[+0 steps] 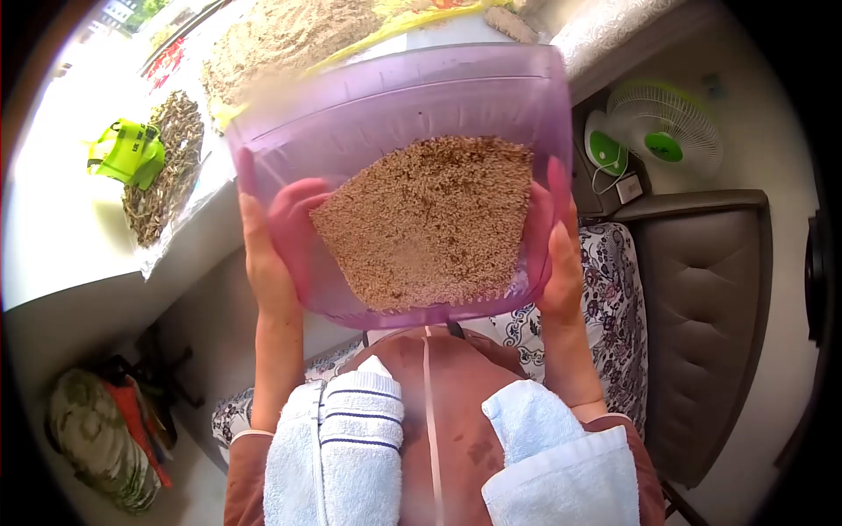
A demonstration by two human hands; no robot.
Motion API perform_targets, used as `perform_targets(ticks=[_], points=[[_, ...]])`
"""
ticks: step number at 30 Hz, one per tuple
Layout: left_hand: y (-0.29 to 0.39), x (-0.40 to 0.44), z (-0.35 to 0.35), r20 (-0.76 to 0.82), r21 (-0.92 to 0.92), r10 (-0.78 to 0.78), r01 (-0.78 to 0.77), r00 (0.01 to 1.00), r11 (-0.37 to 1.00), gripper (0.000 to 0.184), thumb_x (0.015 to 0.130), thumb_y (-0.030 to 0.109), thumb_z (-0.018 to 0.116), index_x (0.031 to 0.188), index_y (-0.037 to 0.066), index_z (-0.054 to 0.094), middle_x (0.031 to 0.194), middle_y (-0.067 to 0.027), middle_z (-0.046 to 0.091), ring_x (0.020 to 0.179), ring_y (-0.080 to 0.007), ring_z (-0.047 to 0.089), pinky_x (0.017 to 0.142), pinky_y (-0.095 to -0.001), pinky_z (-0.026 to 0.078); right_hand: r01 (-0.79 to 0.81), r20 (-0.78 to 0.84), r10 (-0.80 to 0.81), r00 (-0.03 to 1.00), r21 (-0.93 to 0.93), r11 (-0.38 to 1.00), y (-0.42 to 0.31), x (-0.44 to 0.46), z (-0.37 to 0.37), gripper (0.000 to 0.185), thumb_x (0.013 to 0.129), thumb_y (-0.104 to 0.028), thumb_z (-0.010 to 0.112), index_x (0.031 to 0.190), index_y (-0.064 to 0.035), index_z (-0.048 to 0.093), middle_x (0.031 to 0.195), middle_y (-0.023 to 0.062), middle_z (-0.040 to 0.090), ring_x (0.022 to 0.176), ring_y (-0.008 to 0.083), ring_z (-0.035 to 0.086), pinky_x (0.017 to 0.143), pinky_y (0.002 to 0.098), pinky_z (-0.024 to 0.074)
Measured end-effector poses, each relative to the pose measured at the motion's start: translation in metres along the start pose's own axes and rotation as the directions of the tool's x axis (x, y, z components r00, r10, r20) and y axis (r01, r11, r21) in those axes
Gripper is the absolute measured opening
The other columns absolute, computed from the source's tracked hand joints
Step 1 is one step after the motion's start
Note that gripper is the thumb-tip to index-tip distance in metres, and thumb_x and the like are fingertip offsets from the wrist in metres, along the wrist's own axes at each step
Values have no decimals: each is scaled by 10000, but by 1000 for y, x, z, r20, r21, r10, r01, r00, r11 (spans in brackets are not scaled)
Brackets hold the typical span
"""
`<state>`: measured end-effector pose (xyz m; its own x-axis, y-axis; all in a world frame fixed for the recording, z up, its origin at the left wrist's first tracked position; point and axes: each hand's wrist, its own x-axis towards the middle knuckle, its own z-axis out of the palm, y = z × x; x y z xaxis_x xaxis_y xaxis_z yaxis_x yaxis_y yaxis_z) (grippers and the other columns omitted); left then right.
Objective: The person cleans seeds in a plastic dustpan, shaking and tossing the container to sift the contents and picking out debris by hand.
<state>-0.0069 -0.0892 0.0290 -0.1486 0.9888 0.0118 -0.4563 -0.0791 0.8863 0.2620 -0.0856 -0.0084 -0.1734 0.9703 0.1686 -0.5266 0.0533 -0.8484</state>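
Beyond our reddish-brown top [469,390], our 2-sided grip, left hand [274,259] and right hand [561,267], holds a translucent purple tub [403,96] of tan seeds [430,219], which could spill if either side slipped; the white counter [79,250] stretches behind.

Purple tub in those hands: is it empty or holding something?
Not empty: the purple tub is partly filled. Brown grains cover much of its bottom, leaving part of it bare.
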Motion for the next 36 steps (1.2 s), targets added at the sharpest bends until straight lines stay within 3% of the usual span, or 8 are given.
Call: perform_targets(ticks=[4, 12, 16, 19, 23, 28, 33, 36], points=[[-43, 14, -28, -54, 216, -57, 68, 997, 974, 570, 1030, 410, 289, 1522, 169, 129, 1050, -165, 604, 971, -209, 592, 892, -331, 471, -115, -158, 108, 981, -31, 993, 63, -13, -29, 600, 982, -275, 369, 1509, -75, 164, 1537, 80, 249, 1406, 216, 255, 1157, 362, 175], [-70, 12, -32, -188, 89, -402, 423, 896, 902, 572, 1004, 489, 300, 1516, 298, 131, 1047, -163, 574, 951, -265, 590, 851, -413, 506, -314, -247, 310, 918, 26, 949, 38, -6, -27, 488, 1015, -182, 349, 1464, -5, 276, 1498, 83, 331, 1372, 185, 310, 1132, 304, 235], [-49, 2, -18, -108, -134, -231, 216, 967, 967, 603, 1004, 497, 304, 1521, 286, 77, 1065, -169, 581, 962, -282, 590, 870, -428, 493, -131, -25, 129, 991, -200, 971, -14, 4, -3, 514, 1006, -187, 367, 1475, -14, 246, 1492, 111, 331, 1368, 183, 316, 1130, 328, 247], [-36, 3, -10, -40, -28, 2, -3, 999, 1000, 587, 1007, 478, 299, 1518, 272, 97, 1055, -169, 605, 958, -277, 610, 882, -421, 486, 50, -9, -50, 999, -26, 998, 18, -8, -22, 526, 999, -149, 386, 1485, -27, 230, 1496, 86, 328, 1353, 166, 336, 1125, 306, 239], [-69, 17, -34, -51, 266, -142, 150, 989, 952, 600, 1010, 480, 284, 1523, 239, 90, 1058, -169, 605, 933, -245, 625, 835, -369, 478, -103, -128, 95, 987, -60, 993, 81, -14, -52, 541, 1006, -276, 354, 1496, -90, 219, 1464, 93, 360, 1331, 197, 365, 1113, 353, 278], [-70, 22, -37, -211, 261, -355, 402, 911, 878, 571, 1005, 489, 295, 1519, 299, 136, 1063, -164, 604, 897, -247, 634, 815, -352, 472, -252, -159, 269, 950, 121, 960, 58, -1, -37, 503, 1012, -221, 361, 1472, -41, 260, 1428, 98, 413, 1279, 186, 430, 1083, 335, 335], [-28, 7, -4, -83, -6, -182, 182, 980, 983, 579, 1004, 499, 287, 1515, 289, 116, 1079, -170, 600, 954, -286, 630, 884, -418, 483, -112, -57, 112, 992, 10, 994, -20, 1, 1, 511, 1006, -179, 383, 1473, -19, 252, 1443, 104, 401, 1287, 190, 428, 1087, 329, 326], [-49, 9, -20, -9, 73, -92, 93, 996, 993, 591, 1007, 496, 283, 1520, 269, 96, 1067, -154, 604, 959, -252, 614, 858, -409, 480, 13, -63, -22, 998, -140, 990, 24, -14, -26, 525, 997, -181, 388, 1477, -22, 249, 1481, 102, 348, 1348, 204, 353, 1122, 338, 260]])
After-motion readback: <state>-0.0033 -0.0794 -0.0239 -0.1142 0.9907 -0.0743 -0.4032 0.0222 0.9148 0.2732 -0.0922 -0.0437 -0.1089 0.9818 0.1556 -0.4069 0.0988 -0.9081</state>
